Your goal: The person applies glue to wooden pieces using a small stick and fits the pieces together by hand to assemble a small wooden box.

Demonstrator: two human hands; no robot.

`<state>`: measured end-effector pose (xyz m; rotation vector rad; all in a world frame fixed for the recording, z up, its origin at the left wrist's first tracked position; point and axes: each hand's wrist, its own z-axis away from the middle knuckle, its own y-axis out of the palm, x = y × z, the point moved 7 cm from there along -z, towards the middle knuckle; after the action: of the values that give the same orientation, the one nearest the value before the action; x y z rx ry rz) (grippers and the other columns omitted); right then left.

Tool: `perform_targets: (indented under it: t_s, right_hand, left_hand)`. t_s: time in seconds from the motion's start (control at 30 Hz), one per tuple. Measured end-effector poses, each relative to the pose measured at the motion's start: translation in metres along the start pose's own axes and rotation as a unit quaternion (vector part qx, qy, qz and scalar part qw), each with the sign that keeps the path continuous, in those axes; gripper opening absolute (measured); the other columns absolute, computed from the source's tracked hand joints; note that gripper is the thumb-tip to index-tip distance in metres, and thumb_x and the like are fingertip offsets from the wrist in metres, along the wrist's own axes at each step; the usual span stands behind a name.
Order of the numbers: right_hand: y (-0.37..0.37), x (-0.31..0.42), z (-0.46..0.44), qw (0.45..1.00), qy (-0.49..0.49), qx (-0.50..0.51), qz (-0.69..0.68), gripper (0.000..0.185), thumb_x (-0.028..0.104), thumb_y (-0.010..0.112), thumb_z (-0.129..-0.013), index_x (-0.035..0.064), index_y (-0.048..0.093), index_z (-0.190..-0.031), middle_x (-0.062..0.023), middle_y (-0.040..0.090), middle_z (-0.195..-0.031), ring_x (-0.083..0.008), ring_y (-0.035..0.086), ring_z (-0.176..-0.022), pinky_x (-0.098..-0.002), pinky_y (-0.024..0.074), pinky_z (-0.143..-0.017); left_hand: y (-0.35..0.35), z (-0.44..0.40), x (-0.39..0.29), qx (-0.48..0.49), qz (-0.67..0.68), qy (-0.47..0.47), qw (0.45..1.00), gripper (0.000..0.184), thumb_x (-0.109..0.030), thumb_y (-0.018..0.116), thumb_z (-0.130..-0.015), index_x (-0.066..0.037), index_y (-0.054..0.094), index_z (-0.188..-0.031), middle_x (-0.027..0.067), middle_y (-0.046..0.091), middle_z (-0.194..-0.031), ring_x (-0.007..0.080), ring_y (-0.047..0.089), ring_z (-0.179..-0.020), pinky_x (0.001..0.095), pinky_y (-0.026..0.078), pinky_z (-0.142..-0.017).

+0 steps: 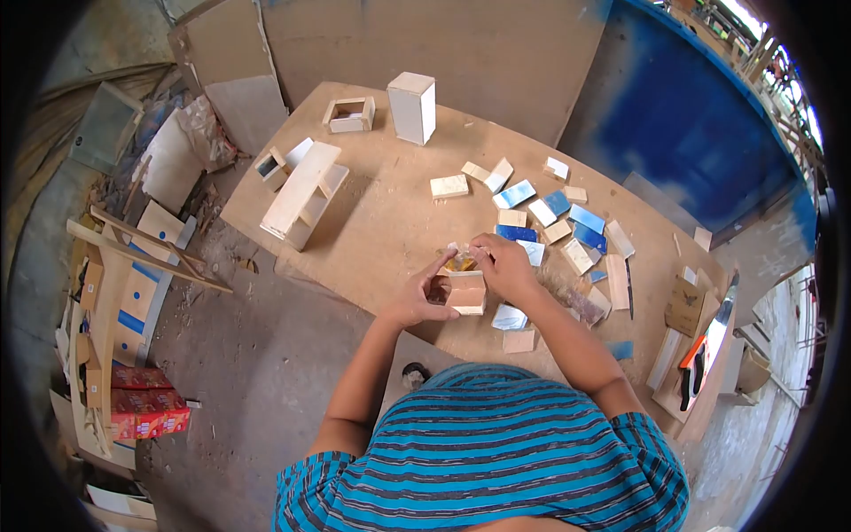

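My left hand (pixel 415 297) is closed around a small open wooden box (pixel 467 300), thumb along its near side and fingers at the far side. Just beyond the box, the fingers of my right hand (pixel 503 266) are pinched together. Between the two hands' fingertips is a small clear-and-yellow thing (pixel 459 262), too small to name. What exactly the right fingers grip is hidden. Close to my right wrist lie a white block (pixel 509 316) and a plain wood block (pixel 519 340).
Several white, blue and bare wood blocks (pixel 557 232) are scattered on the wooden table (pixel 390 213). A small shelf (pixel 306 195), a tall white box (pixel 412 108) and a wooden frame (pixel 349 115) stand at its far left. A handsaw (pixel 709 341) lies at the right edge.
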<state>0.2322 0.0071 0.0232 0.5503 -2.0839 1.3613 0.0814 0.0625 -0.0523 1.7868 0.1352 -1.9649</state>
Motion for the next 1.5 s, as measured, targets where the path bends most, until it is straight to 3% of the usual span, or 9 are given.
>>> perform_targets:
  t_s: [0.27,0.47,0.67,0.83,0.97,1.07,1.17,1.33,1.5]
  right_hand:
    - [0.004,-0.005,0.006,1.0,0.009,-0.017,0.016,0.012,0.018,0.061,-0.091,0.0065,0.062,-0.093,-0.0146,0.065,-0.078,-0.0352,0.063,-0.071,-0.043,0.0489,-0.061]
    - [0.013,-0.046,0.006,0.982,0.12,-0.049,-0.136,0.012,0.013,0.06,-0.091,0.0016,0.063,-0.092,-0.0124,0.062,-0.065,-0.02,0.058,-0.053,-0.0334,0.0445,-0.052]
    - [0.013,-0.061,0.017,0.944,0.164,-0.114,-0.261,0.012,0.011,0.055,-0.096,0.0008,0.062,-0.096,-0.0048,0.064,-0.075,-0.0089,0.06,-0.068,-0.0266,0.0453,-0.059]
    - [-0.005,-0.031,0.017,0.988,0.066,-0.112,-0.089,0.014,0.015,0.062,-0.092,0.0015,0.063,-0.095,-0.0144,0.065,-0.074,-0.0214,0.062,-0.06,-0.0333,0.0464,-0.054]
    - [0.002,-0.023,0.015,0.996,-0.001,-0.089,-0.016,0.015,0.017,0.062,-0.091,0.0029,0.065,-0.095,-0.017,0.066,-0.083,-0.0324,0.062,-0.064,-0.0368,0.0474,-0.057]
    - [0.007,-0.036,0.01,0.987,0.141,-0.026,-0.072,0.015,0.016,0.062,-0.091,0.0016,0.065,-0.096,-0.0139,0.068,-0.085,-0.0243,0.064,-0.066,-0.0338,0.0483,-0.059]
    - [0.033,-0.085,0.011,0.942,0.157,-0.086,-0.283,0.016,0.014,0.061,-0.093,-0.0002,0.064,-0.097,-0.009,0.069,-0.084,-0.0146,0.063,-0.069,-0.0299,0.048,-0.062]
    - [0.002,-0.061,0.013,0.928,0.162,-0.134,-0.307,0.016,0.015,0.057,-0.097,0.0008,0.064,-0.099,-0.0019,0.064,-0.083,-0.0059,0.054,-0.069,-0.0228,0.0433,-0.062]
    - [-0.032,-0.048,0.022,0.885,0.211,-0.154,-0.384,0.017,0.019,0.056,-0.099,0.0042,0.063,-0.098,-0.0006,0.06,-0.081,-0.0017,0.042,-0.057,-0.0177,0.0312,-0.051]
  left_hand:
    - [0.003,0.008,0.005,0.009,-0.053,0.027,0.998,0.112,-0.004,0.085,-0.062,-0.017,0.026,-0.155,0.0015,0.061,-0.103,0.0101,0.055,-0.086,0.0258,0.047,-0.082]
    - [0.003,0.008,0.008,0.004,-0.046,0.033,0.998,0.11,-0.004,0.085,-0.062,-0.016,0.027,-0.155,0.0008,0.06,-0.099,0.0101,0.054,-0.085,0.0256,0.046,-0.08]
    - [0.003,0.007,0.011,0.009,-0.049,0.02,0.999,0.109,-0.003,0.085,-0.062,-0.016,0.028,-0.154,-0.0017,0.056,-0.091,0.0095,0.051,-0.081,0.0242,0.044,-0.076]
    - [0.008,0.002,0.009,0.017,-0.052,0.033,0.998,0.11,-0.004,0.085,-0.062,-0.015,0.026,-0.155,-0.0019,0.055,-0.09,0.0092,0.05,-0.08,0.0237,0.044,-0.075]
    - [0.013,-0.001,0.009,0.026,-0.042,0.001,0.999,0.113,-0.002,0.082,-0.061,-0.012,0.022,-0.155,0.0065,0.062,-0.112,0.0169,0.059,-0.101,0.0319,0.045,-0.094]
    - [0.012,-0.004,0.009,0.024,-0.038,0.007,0.999,0.113,-0.001,0.083,-0.061,-0.012,0.023,-0.155,0.0047,0.061,-0.107,0.0145,0.057,-0.095,0.0295,0.045,-0.089]
    - [0.012,-0.005,0.009,0.017,-0.033,0.022,0.999,0.113,-0.001,0.084,-0.061,-0.014,0.024,-0.155,0.0009,0.059,-0.097,0.0097,0.053,-0.084,0.0247,0.045,-0.079]
    - [0.009,-0.005,0.009,0.008,-0.033,0.03,0.999,0.115,-0.002,0.085,-0.06,-0.014,0.024,-0.156,0.001,0.059,-0.099,0.0102,0.054,-0.084,0.0251,0.045,-0.08]
    - [0.005,0.002,0.007,-0.004,0.116,0.06,0.991,0.116,0.0,0.084,-0.059,-0.013,0.021,-0.156,0.003,0.062,-0.103,0.0129,0.059,-0.091,0.0256,0.046,-0.083]
